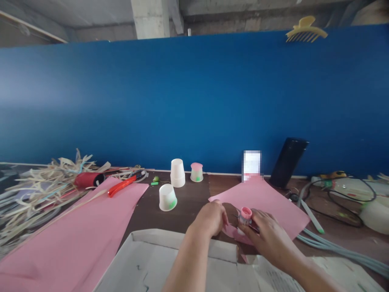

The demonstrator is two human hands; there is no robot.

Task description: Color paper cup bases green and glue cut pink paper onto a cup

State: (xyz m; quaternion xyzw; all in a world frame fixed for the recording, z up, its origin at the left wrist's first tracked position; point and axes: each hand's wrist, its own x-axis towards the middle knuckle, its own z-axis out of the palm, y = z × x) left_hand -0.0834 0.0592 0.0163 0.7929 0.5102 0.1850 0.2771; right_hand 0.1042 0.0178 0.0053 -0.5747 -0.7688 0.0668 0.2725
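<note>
My right hand [267, 233] is closed around a small cup-like piece with a pink rim [246, 212] and greyish side. A dark thin thing shows beside its fingers, too hidden to name. Just to the left, my left hand [211, 217] is bent down with its fingers curled together at a pink paper strip [231, 232]; its fingertips are partly hidden. Behind both hands lies a pink paper sheet [267, 202]. An upturned white paper cup [167, 198] with a green patch stands to the left, near stacked white cups [178, 173] and a pink-topped cup [197, 172].
Cardboard [146, 259] lies at the front edge. On the left are a large pink sheet [75, 227], red-handled pliers [121, 186], a red tube [88, 179] and piled strips [51, 186]. A black cylinder [288, 162] leans against the blue partition [197, 101]; cables [340, 245] run right.
</note>
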